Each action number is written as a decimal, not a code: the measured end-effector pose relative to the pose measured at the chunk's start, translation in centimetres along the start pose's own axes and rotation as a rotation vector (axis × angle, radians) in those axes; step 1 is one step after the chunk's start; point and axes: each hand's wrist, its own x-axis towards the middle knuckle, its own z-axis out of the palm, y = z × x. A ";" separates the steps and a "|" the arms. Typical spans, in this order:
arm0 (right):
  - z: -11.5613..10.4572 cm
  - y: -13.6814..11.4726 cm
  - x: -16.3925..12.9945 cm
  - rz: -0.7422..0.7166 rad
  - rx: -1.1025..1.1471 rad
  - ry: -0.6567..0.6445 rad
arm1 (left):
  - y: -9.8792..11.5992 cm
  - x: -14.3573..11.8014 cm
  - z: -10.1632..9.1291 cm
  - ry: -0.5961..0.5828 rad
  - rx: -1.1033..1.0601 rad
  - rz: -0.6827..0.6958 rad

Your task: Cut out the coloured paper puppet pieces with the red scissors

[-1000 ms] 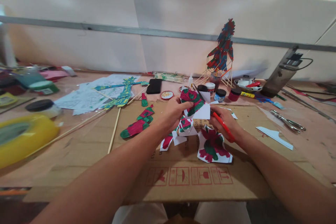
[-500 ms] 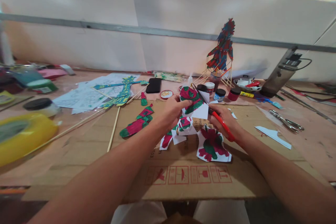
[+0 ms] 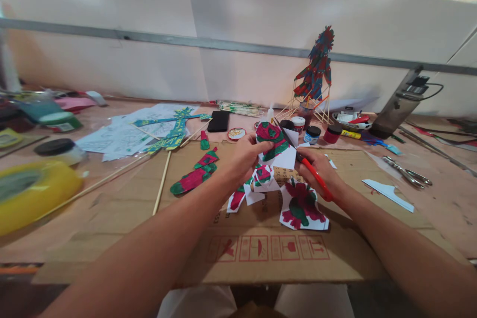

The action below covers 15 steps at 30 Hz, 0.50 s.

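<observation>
My left hand [image 3: 249, 155] pinches a piece of white paper [image 3: 285, 160] painted in magenta and green, thumb on top. My right hand [image 3: 319, 169] grips red-handled scissors [image 3: 316, 178], whose dark blades lie along the paper's painted edge. Below them on the cardboard [image 3: 261, 271] rests a larger painted paper cutout [image 3: 302, 204] with a white margin. Beside it lie smaller painted scraps [image 3: 236, 199], partly under my left hand. Trimmed magenta-and-green strips [image 3: 194, 179] sit left of my left forearm.
Behind stand paint jars [image 3: 312, 134], a black phone [image 3: 218, 121] and a jointed red-blue paper figure [image 3: 315, 69] on sticks. A blue-yellow figure [image 3: 177, 129] lies on drawings at left, near a yellow tape roll [image 3: 70, 186]. Metal scissors [image 3: 408, 171] and a tilted bottle [image 3: 395, 104] are at right.
Almost nothing differs. The scissors and the painted paper stay in my hands at nearly the same spot, with only a very slight shift of the view.
</observation>
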 end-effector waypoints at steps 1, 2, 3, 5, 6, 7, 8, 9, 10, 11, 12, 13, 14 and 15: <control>0.0 -0.1 0.0 -0.003 -0.010 0.000 | 0.0 0.0 0.0 -0.002 -0.001 0.002; 0.0 -0.2 0.0 -0.003 -0.019 0.006 | 0.1 0.0 0.0 -0.004 0.000 0.005; 0.0 -0.3 0.0 -0.001 -0.027 0.011 | 0.1 0.0 0.0 -0.005 0.000 0.009; -0.1 -0.5 0.0 0.006 -0.039 0.010 | 0.2 0.0 0.1 -0.004 0.000 0.011; -0.1 -0.7 -0.1 0.013 -0.044 0.005 | 0.2 0.0 0.1 0.001 -0.001 0.008; -0.1 -0.7 -0.1 0.021 -0.048 0.001 | 0.3 0.0 0.1 0.009 0.000 0.004; -0.1 -0.8 -0.1 0.028 -0.050 -0.007 | 0.3 0.0 0.1 0.018 0.001 -0.002; -0.2 -0.8 -0.1 0.031 -0.051 -0.015 | 0.3 0.0 0.1 0.025 0.005 -0.009; -0.2 -0.9 -0.1 0.030 -0.051 -0.023 | 0.3 0.0 0.1 0.030 0.009 -0.012; -0.2 -0.8 -0.1 0.028 -0.049 -0.028 | 0.4 -0.1 0.1 0.034 0.013 -0.011; -0.2 -0.8 -0.1 0.026 -0.046 -0.029 | 0.4 -0.1 0.1 0.035 0.019 -0.009; -0.2 -0.8 -0.1 0.027 -0.041 -0.029 | 0.4 -0.1 0.0 0.034 0.025 -0.004; -0.2 -0.7 0.0 0.028 -0.035 -0.027 | 0.4 -0.1 0.0 0.033 0.031 -0.001; -0.2 -0.7 0.0 0.032 -0.029 -0.024 | 0.4 -0.1 0.0 0.032 0.034 0.002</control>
